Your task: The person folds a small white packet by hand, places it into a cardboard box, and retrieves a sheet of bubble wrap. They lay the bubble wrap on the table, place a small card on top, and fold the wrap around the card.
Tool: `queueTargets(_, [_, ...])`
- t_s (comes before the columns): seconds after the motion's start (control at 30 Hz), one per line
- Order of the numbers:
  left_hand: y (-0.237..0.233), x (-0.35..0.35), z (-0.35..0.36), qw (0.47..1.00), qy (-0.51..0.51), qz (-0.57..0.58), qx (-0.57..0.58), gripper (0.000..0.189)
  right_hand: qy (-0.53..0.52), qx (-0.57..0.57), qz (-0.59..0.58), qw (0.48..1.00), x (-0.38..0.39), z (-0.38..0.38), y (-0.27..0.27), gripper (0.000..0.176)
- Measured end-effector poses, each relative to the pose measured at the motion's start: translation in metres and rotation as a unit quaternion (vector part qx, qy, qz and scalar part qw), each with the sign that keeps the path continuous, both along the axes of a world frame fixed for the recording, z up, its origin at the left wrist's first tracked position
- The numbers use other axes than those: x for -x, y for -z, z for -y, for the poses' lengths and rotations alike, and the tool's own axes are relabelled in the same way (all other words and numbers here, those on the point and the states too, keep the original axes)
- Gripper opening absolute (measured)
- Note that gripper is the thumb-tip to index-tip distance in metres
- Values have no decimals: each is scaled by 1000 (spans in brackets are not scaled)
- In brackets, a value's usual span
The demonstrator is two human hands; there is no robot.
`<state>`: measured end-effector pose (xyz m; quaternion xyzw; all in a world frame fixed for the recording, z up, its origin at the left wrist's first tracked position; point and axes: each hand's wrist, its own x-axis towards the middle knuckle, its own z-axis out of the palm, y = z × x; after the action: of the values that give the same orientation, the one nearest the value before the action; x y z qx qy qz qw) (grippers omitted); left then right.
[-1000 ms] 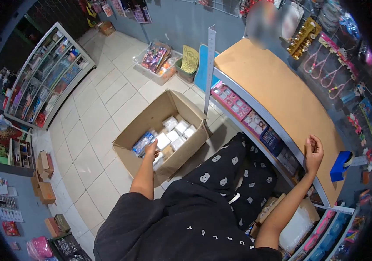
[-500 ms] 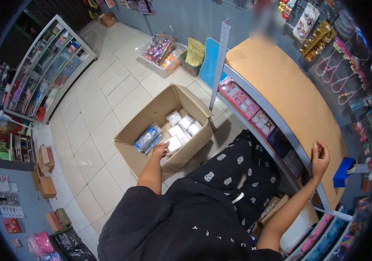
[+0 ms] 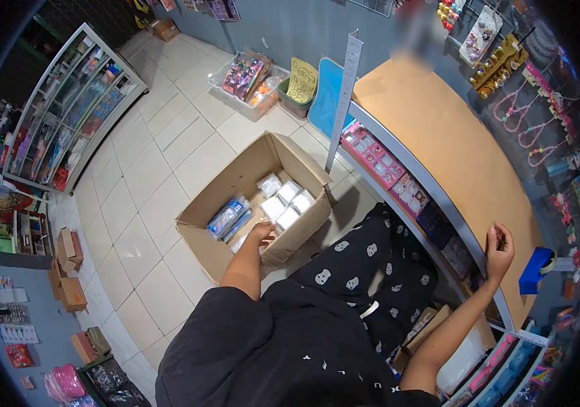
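Note:
My left hand [image 3: 261, 233] reaches down into an open cardboard box [image 3: 218, 193] on the floor. Its fingers are bent beside several white wrapped packets [image 3: 272, 208] grouped along the box's right side. Anything between those fingertips is hidden from above. To the left of the hand lie blue-and-clear plastic packs [image 3: 227, 217], and a bit of white shows under the wrist. My right hand [image 3: 500, 248] is held over the edge of the tan tabletop [image 3: 439, 108], fingers loosely curled and apart, with nothing in it. A blue tape dispenser [image 3: 536, 270] stands close to it.
Beneath the tabletop, a shelf holds pink boxed trinkets [image 3: 378, 156]. A metal upright [image 3: 346, 95] rises at the table's corner. A clear bin of goods [image 3: 249, 85] stands by the wall. At the upper left is a glass display case [image 3: 73, 108]; small cartons [image 3: 71, 292] sit at left.
My left hand has shifted slightly right and down inside the box, and its fingers now point further down. The white packet previously under its fingertips shows less clearly. My right hand stays put.

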<state>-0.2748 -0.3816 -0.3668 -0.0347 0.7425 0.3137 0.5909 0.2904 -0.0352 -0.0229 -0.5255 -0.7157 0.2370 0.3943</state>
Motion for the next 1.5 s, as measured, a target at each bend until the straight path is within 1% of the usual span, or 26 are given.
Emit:
queueTargets(0.1, [6, 0, 4, 1000, -9, -9, 3, 42, -7, -1, -19, 1000, -1, -1, 3, 23])
queueTargets(0.23, [12, 2, 10, 1000, -19, -15, 8, 43, -10, -15, -8, 1000, -3, -3, 6, 23])
queueTargets(0.33, [14, 3, 11, 999, -22, -38, -2, 37, -13, -9, -15, 1000, -3, -3, 5, 23])
queueTargets(0.43, [3, 5, -2, 994, -20, -103, -41, 38, -8, -6, -9, 1000, 0, -2, 4, 23])
queueTargets(0.47, [-2, 6, -13, 984, -17, -158, -84, 38, -12, -12, -2, 1000, 1, -2, 5, 23])
queueTargets(0.5, [7, 9, -24, 969, -13, -212, -127, 38, -14, -19, 6, 1000, 0, -2, 4, 23])
queueTargets(0.53, [2, 9, -37, 949, -10, -264, -169, 38, -12, -40, 25, 999, 3, 1, -1, 23])
queueTargets(0.57, [-2, 8, -53, 906, 13, -359, -224, 37, -11, -61, 44, 997, 8, 2, -5, 23])
queueTargets(0.6, [-22, 2, -75, 849, 36, -448, -276, 37, -9, -83, 63, 995, 13, 4, -9, 24])
queueTargets(0.63, [-45, -3, -99, 823, 35, -451, -344, 36, -1, -76, 69, 995, 16, 5, -11, 23])
queueTargets(0.67, [-71, -11, -124, 793, 34, -450, -410, 36, 2, -94, 91, 991, 17, 5, -11, 22])
queueTargets(0.73, [-146, -36, -165, 800, 76, -390, -450, 33, 11, -128, 135, 982, 19, 4, -11, 21])
queueTargets(0.8, [-200, -63, -201, 785, 109, -323, -518, 28, 16, -106, 149, 983, 24, 7, -18, 22])
queueTargets(0.87, [-265, -100, -224, 689, 155, -372, -602, 23, 15, -107, 161, 981, 22, 5, -14, 23])
queueTargets(0.93, [-309, -135, -244, 606, 194, -384, -670, 21, -7, -87, 176, 981, 16, 1, -14, 29])
queueTargets(0.97, [-325, -148, -253, 573, 237, -388, -682, 23, -20, -81, 180, 980, 15, 1, -16, 31])
queueTargets(1.07, [-379, -195, -278, 551, 335, -332, -688, 26, -45, -50, 211, 975, 10, 2, -27, 41])
queueTargets(1.1, [-386, -205, -291, 524, 393, -357, -666, 31, -51, -38, 223, 973, 7, 2, -30, 44])
queueTargets(1.2, [-381, -234, -327, 434, 463, -429, -643, 38, -21, -22, 258, 966, 0, -3, -29, 54])
queueTargets(1.23, [-378, -242, -336, 459, 505, -416, -601, 46, -6, -24, 264, 964, -1, -5, -27, 56])
queueTargets(1.3, [-372, -258, -348, 430, 513, -469, -575, 50, 20, -28, 275, 961, 0, -10, -26, 60])
queueTargets(1.33, [-377, -265, -348, 417, 516, -496, -560, 52, 33, -27, 278, 960, 3, -7, -29, 61])
queueTargets(1.37, [-383, -271, -350, 455, 564, -472, -502, 60, 45, -26, 280, 959, 9, -4, -32, 61])
queueTargets(1.5, [-375, -294, -363, 459, 558, -528, -446, 69, 53, -40, 276, 959, 10, -3, -27, 62])
